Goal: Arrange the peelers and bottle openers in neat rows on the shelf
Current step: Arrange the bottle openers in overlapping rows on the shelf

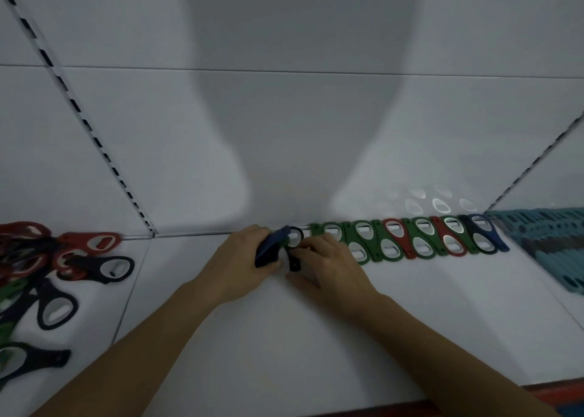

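A row of green, red and dark blue bottle openers (410, 242) lies along the back of the white shelf (284, 337), overlapping one another. At the row's left end my left hand (240, 265) grips a blue bottle opener (268, 250). Right beside it my right hand (328, 268) pinches a black bottle opener (294, 249) that stands against the back wall. The two hands nearly touch.
A loose pile of red, black and green bottle openers (47, 274) lies on the shelf at the left. Teal peelers (550, 246) lie packed in rows at the far right. Slotted uprights (94, 138) run up the back panel. The shelf's red front edge (553, 391) shows at lower right.
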Available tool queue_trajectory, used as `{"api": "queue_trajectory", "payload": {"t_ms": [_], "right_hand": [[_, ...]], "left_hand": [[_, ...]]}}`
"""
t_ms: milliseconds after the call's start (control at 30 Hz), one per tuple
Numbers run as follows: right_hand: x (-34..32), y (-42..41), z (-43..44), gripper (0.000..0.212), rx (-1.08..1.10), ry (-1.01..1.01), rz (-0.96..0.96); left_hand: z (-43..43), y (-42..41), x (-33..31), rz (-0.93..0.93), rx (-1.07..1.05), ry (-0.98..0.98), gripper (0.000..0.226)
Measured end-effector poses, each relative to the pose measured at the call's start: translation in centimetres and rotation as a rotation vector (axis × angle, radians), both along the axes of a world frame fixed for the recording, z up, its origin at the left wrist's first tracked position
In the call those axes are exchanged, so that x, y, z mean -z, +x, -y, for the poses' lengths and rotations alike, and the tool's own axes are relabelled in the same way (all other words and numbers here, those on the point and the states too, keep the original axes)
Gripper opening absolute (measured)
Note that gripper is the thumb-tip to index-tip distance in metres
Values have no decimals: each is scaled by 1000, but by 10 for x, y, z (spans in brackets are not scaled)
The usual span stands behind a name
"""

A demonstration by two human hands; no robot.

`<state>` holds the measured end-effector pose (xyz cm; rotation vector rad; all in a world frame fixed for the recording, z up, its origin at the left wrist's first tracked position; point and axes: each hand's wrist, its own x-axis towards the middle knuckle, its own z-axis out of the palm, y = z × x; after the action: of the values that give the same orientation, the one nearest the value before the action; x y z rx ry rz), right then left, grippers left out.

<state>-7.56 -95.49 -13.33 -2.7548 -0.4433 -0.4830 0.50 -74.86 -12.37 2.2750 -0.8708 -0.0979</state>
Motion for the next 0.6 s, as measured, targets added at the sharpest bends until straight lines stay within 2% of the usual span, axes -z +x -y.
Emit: {"api": "queue_trajectory", "payload": {"t_ms": [33, 133, 267, 600], "right_hand": [[-1, 0, 4, 25, 28, 15, 24], [0, 1, 19, 27, 182, 62, 48], [10, 2, 30, 36, 356, 4, -78], [15, 4, 27, 40, 395, -45, -104]], "left_hand": [[2, -1, 2, 30, 30, 32, 21], [8, -4, 7, 93, 63, 132, 42], [18, -2, 6, 84, 67, 194, 49], [35, 0, 1, 108, 42, 231, 45]]}}
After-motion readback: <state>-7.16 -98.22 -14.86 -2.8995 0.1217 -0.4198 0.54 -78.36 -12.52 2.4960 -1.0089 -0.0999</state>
